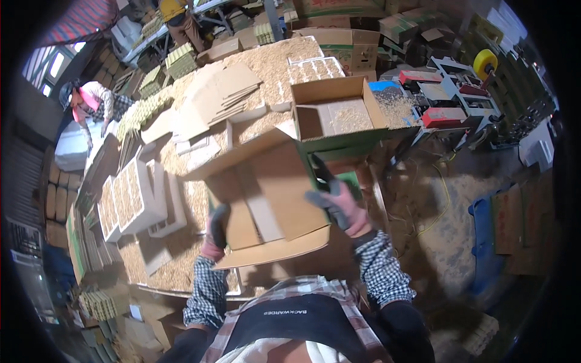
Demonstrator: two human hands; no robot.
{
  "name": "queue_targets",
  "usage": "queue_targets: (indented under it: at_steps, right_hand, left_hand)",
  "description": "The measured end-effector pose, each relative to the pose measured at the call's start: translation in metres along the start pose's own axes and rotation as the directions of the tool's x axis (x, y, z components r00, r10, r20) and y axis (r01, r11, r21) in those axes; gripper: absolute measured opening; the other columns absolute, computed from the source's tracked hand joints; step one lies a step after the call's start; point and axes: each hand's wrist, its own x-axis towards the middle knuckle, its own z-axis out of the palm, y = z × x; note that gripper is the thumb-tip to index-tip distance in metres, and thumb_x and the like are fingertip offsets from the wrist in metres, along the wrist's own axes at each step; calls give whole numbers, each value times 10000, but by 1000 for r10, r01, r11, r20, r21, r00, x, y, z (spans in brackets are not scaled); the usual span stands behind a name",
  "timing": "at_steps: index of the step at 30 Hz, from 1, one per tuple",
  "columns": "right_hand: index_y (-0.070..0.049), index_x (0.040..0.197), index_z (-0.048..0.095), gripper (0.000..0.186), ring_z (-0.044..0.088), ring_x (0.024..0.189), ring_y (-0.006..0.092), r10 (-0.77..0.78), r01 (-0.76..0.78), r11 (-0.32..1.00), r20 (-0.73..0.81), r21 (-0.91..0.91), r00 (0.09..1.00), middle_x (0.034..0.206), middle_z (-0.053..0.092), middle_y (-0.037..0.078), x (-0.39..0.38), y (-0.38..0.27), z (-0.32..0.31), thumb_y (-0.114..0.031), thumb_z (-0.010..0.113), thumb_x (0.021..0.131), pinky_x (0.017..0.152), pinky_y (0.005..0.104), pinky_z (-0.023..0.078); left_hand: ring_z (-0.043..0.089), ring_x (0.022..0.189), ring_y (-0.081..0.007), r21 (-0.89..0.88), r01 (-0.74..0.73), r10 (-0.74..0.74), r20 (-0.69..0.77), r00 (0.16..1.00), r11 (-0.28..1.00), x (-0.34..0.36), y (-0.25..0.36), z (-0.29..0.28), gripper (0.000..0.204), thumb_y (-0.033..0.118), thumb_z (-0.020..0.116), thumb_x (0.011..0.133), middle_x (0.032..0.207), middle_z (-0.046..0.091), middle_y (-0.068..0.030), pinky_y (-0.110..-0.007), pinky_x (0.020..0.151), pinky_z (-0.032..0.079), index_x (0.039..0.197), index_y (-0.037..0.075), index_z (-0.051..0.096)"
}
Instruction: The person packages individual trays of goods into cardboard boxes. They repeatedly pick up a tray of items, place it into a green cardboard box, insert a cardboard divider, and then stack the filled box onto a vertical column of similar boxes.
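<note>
An open cardboard box (281,187) is tilted toward me above the table's near side. Its inside holds nothing, and a pale strip runs along its bottom. My gloved left hand (216,233) grips its left side. On the right side my gloved right hand (346,209) holds the wall, thumb over the edge and a dark finger stretched up along the outside; some fingertips are hidden. Just beyond stands a second open box (339,112), green outside, with loose pale bits on its bottom.
Wood-chip-like bits (275,60) cover the table, with stacked cardboard sheets (221,91) and white foam trays (136,196) at left. A machine with red parts (445,97) stands at right. A yellow cord (445,199) lies on the floor. A person (91,103) works at far left.
</note>
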Motion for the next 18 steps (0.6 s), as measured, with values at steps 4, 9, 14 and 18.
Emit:
queue_targets:
  at_steps: [4, 9, 14, 18]
  right_hand:
    - [-37, 1229, 590, 404, 586, 1054, 192, -687, 192, 427, -179, -883, 705, 1223, 577, 99, 8, -36, -152, -224, 667, 879, 860, 311, 500]
    - [-42, 1118, 605, 412, 553, 1034, 234, -866, 151, 45, 37, -987, 499, 1114, 579, 138, 99, 29, -214, -299, 700, 810, 863, 358, 478]
    - [-33, 1279, 501, 400, 511, 1120, 202, -327, 320, 940, -567, -115, 756, 1192, 549, 80, 126, 48, -247, -190, 572, 918, 972, 339, 440]
    - [-16, 1469, 319, 482, 400, 1323, 203, -411, 320, 901, -341, -293, 845, 1467, 394, 101, 134, 33, -238, -209, 375, 1030, 1126, 298, 295]
  left_hand:
    - [604, 1108, -244, -709, -67, 112, 17, 994, 702, 85, 139, 62, 501, 399, 440, 993, 1241, 596, -126, -409, 972, 502, 1322, 24, 490]
    - [496, 1249, -223, -368, -128, 2, -324, 946, 921, 219, 106, 107, 438, 242, 495, 1000, 1307, 547, -138, -339, 1079, 379, 1316, -60, 483]
    - [540, 1183, -206, 71, 12, -2, -143, 990, 997, 263, 119, 159, 534, 424, 579, 947, 1221, 610, -118, -326, 1034, 401, 1264, -6, 571]
    - [579, 1124, -192, -634, 213, -169, 129, 977, 743, 286, 18, 77, 632, 478, 514, 970, 1187, 621, -76, -332, 1001, 443, 1381, 3, 442]
